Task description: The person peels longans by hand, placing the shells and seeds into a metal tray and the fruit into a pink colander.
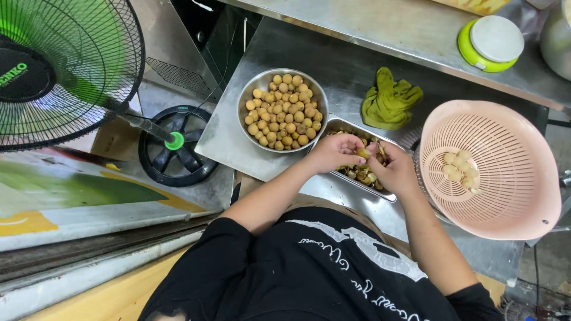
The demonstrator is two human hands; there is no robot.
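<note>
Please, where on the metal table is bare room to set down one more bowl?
Bare metal table lies left of the metal bowl of fruit, and behind it toward the green cloth. Crowded: the left hand and right hand over the tray of peels, beside the pink colander.

Two hands: left hand (334,153), right hand (395,172). One round steel bowl (247,95) heaped with dozens of small brown fruits (282,112), one steel tray (344,123), one pink colander (511,178) holding about eight peeled fruits (459,166), one green cloth (389,101), one fan (59,65).
</note>
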